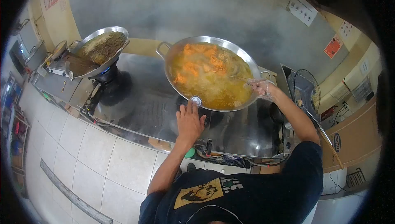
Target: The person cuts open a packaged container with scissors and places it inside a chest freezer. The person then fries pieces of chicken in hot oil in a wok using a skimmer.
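Note:
A large two-handled wok holds bubbling yellow oil with orange, coated pieces of frying food in it. At its near rim sits a round dial thermometer. My left hand reaches up to the dial with fingers stretched out, the fingertips at its lower edge; whether they press on it I cannot tell. Over the wok's right side, my right hand, smeared with pale batter or flour, is closed around a thin metal utensil that extends into the oil. Steam blurs the utensil's far end.
Left on the steel counter, a second wok holds brown and pale crumbs over a burner. To the right are a wire strainer with a long handle, a grey metal container and a cardboard box. Hoses run along the front edge.

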### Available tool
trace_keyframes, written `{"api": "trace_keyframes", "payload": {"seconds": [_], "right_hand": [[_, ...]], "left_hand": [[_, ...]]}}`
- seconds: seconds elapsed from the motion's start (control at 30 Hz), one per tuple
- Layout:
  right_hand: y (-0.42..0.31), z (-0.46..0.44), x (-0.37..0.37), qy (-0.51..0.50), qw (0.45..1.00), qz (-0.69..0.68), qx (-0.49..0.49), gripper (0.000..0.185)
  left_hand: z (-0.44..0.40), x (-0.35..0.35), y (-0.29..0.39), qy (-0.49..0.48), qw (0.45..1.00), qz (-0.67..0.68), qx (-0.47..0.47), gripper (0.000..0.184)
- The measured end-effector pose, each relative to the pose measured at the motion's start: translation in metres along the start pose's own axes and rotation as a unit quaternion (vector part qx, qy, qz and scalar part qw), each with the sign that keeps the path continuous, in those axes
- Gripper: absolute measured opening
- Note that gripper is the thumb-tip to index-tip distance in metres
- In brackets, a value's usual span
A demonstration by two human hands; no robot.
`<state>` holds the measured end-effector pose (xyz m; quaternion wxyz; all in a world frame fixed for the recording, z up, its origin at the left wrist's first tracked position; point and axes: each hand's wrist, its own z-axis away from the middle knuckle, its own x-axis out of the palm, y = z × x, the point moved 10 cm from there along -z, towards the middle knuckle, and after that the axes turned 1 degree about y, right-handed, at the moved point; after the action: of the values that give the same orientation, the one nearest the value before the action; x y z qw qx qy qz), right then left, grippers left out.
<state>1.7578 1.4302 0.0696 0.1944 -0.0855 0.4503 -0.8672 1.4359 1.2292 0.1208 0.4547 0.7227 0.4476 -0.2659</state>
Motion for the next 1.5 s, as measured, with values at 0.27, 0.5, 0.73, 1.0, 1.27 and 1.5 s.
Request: {"api": "trace_keyframes", "payload": {"seconds": [0.27, 0.5, 0.73, 1.0, 1.27, 1.5], "right_hand": [[-0.009, 0.061, -0.005, 0.06, 0.996, -0.055, -0.022, 0.018], [-0.04, 0.113, -0.002, 0.15, 0.987, 0.047, -0.035, 0.014], [-0.103, 0.094, 0.018, 0.185, 0.773, 0.592, -0.137, 0.008], [-0.099, 0.093, 0.042, 0.174, 0.61, 0.749, -0.189, 0.022], [-0.121, 0.203, 0.125, 0.231, 0.534, 0.797, -0.164, 0.027], [-0.138, 0.25, 0.131, 0.277, 0.52, 0.787, -0.181, 0.028]], "left_hand": [[-0.01, -0.004, -0.006, -0.023, 0.999, 0.017, 0.014, 0.053], [-0.007, -0.005, -0.008, -0.014, 0.998, 0.035, 0.04, 0.051], [-0.006, -0.013, -0.017, 0.015, 0.995, 0.097, 0.022, 0.045], [0.021, -0.026, -0.065, 0.112, 0.981, 0.147, -0.06, 0.028], [0.021, -0.062, -0.056, 0.147, 0.973, 0.167, -0.064, 0.021], [0.018, -0.105, -0.036, 0.145, 0.972, 0.175, -0.061, 0.022]]}}
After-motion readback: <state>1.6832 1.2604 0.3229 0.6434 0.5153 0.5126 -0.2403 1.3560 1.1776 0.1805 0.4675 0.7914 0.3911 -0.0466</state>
